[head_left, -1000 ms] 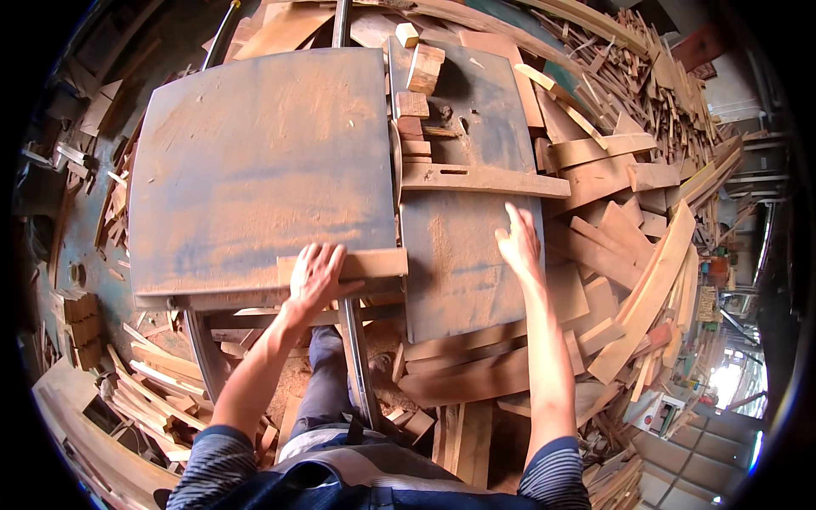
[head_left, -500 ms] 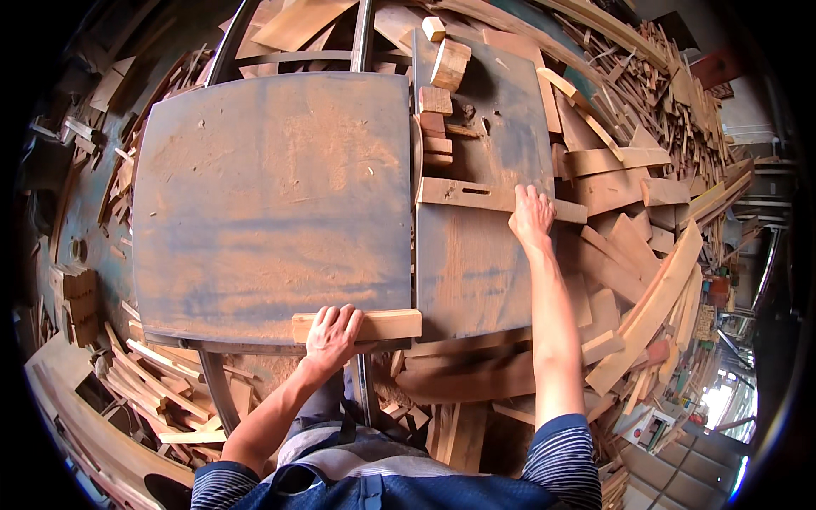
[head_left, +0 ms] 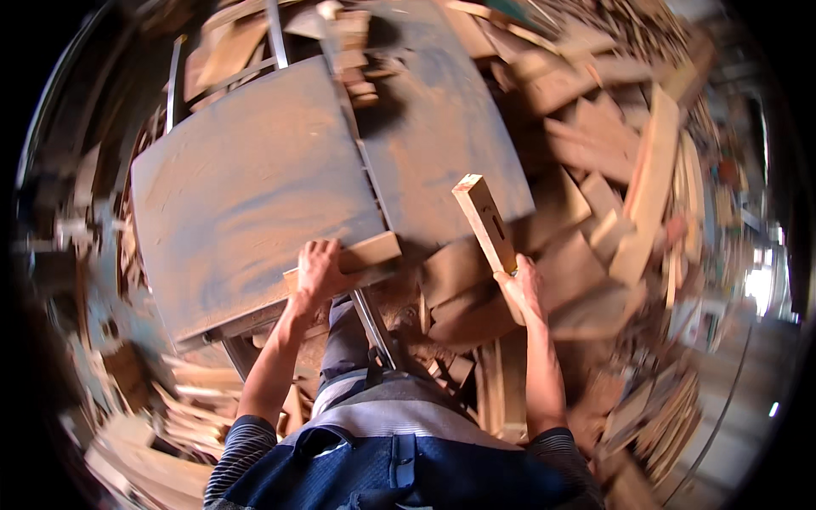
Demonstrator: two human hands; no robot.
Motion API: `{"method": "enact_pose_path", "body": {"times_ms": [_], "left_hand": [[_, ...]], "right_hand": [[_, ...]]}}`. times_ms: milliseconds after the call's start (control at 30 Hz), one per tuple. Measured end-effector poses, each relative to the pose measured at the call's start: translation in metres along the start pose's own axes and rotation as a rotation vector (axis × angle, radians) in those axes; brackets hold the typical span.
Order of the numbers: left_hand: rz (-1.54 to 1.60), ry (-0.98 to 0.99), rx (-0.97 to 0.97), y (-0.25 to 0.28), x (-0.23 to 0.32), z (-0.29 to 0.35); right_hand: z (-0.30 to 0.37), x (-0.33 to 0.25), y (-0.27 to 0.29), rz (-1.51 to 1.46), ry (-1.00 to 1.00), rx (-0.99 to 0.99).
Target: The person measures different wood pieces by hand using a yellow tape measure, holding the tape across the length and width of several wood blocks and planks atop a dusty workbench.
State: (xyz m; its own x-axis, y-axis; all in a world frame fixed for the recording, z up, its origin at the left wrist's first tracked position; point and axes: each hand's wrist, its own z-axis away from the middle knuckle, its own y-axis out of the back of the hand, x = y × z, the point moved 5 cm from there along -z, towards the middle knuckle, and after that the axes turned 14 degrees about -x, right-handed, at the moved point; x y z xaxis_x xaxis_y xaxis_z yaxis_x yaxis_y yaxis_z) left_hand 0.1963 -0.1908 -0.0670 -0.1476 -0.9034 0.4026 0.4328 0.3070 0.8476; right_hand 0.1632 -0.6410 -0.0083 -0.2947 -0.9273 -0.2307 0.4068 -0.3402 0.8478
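My right hand (head_left: 521, 287) is closed round one end of a slotted wooden board (head_left: 481, 219). The board is raised off the table and tilted, its far end pointing up and away, past the table's near right edge. At the near edge of a sawdust-covered metal worktable (head_left: 246, 170), my left hand (head_left: 320, 269) grips a short wooden block (head_left: 372, 252). The block lies along that edge, its left part partly covered by my fingers. A narrow gap (head_left: 371, 174) divides the table into a left and a right panel.
Several small wood blocks (head_left: 350, 59) stand at the far end by the gap. Offcuts and planks (head_left: 646, 187) are heaped to the right, and more wood strips (head_left: 200, 395) lie at the lower left. A metal leg (head_left: 374, 327) stands below the near edge.
My right hand has lifted the slotted board off the right panel and brought it nearer to me, turning it. My left hand keeps the block at the near edge. The whole view has swung round.
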Motion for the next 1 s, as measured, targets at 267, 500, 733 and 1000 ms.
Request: {"method": "enact_pose_path", "body": {"times_ms": [267,500,733,1000], "left_hand": [[-0.269,0.047,-0.324,0.044,0.043,0.001],[0.071,-0.173,-0.319,0.042,0.135,0.029],[0.282,-0.301,-0.623,-0.049,0.194,0.019],[0.649,-0.272,-0.972,-0.063,0.247,0.041]], "right_hand": [[0.225,0.098,-0.107,-0.876,-0.154,0.165],[0.333,0.133,-0.182,-1.612,-0.276,0.479],[0.39,0.137,-0.162,-1.694,-0.266,0.709],[0.423,0.141,-0.179,-1.93,-0.069,0.893]]}}
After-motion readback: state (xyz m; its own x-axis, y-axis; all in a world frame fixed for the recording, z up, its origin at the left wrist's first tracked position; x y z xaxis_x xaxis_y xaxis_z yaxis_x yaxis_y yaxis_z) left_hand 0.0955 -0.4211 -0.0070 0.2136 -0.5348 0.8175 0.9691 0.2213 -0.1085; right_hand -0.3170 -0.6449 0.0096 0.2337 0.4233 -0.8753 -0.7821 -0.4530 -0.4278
